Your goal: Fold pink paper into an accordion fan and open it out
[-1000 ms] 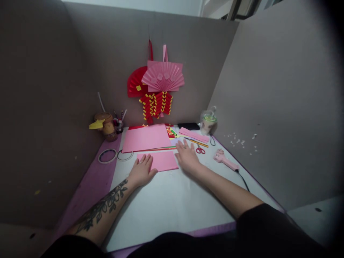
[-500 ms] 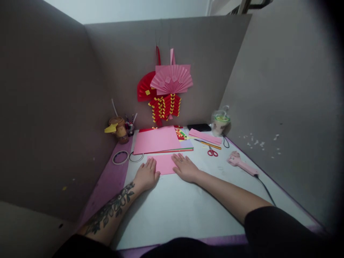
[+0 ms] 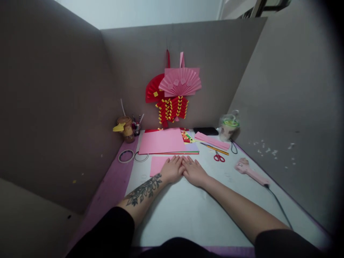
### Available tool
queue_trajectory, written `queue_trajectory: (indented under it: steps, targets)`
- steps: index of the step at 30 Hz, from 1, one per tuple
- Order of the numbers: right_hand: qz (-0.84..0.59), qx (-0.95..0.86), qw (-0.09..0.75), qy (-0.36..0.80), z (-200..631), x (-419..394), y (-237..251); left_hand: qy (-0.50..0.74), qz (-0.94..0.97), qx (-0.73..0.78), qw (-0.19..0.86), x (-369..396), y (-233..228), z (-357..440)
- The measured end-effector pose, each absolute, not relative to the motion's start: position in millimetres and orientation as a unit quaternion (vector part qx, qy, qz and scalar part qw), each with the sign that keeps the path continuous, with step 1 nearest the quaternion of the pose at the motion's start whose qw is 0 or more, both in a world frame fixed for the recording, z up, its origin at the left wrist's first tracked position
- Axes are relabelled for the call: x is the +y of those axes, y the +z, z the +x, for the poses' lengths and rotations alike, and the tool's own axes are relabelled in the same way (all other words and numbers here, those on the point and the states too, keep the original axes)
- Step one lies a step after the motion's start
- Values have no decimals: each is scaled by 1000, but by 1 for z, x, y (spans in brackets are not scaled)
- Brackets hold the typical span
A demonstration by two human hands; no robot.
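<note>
A small pink sheet of paper (image 3: 156, 165) lies flat on the white table surface. My left hand (image 3: 172, 170) rests palm down on it, fingers stretched out. Right beside it, touching at the thumbs, my right hand (image 3: 194, 172) lies flat over the sheet's right end, which it hides. Neither hand is gripping anything. Just behind the hands is a stack of coloured paper with a large pink sheet (image 3: 162, 141) on top.
Red scissors (image 3: 219, 156), a pencil (image 3: 217, 148) and pink strips (image 3: 212, 140) lie at right, near a pink glue gun (image 3: 251, 172) with a cord. Tape rolls (image 3: 126, 156) and an iced drink (image 3: 126, 129) stand left. A pink fan (image 3: 180, 82) hangs on the grey partition.
My left hand has slid right across the pink paper from its left edge to meet my right hand. The view has shifted slightly.
</note>
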State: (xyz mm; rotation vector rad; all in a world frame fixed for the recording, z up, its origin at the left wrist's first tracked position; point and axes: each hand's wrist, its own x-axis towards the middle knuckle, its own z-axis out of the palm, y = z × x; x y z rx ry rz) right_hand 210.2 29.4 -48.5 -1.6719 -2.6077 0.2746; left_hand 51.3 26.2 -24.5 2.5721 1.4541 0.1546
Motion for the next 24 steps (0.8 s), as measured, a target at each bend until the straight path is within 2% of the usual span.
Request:
queue_trajectory:
  steps: [11,17,19,21,24]
  targets:
    - [-546,-832,26,92,210,27,-46,-22,799,601,22,-15,-20,-62]
    - [-546,-832,29,93,210,26,-45,-221,673,704,57,-41,49,-79]
    - [-546,-832,32,95,210,26,-45,-206,677,706,31,-46,70,-67]
    - [-546,-832,34,94,210,26,-45,-128,727,674,-10,-48,76,-46]
    - [-548,-831,32,88,210,26,-46,-85,823,561,24,-44,56,-9]
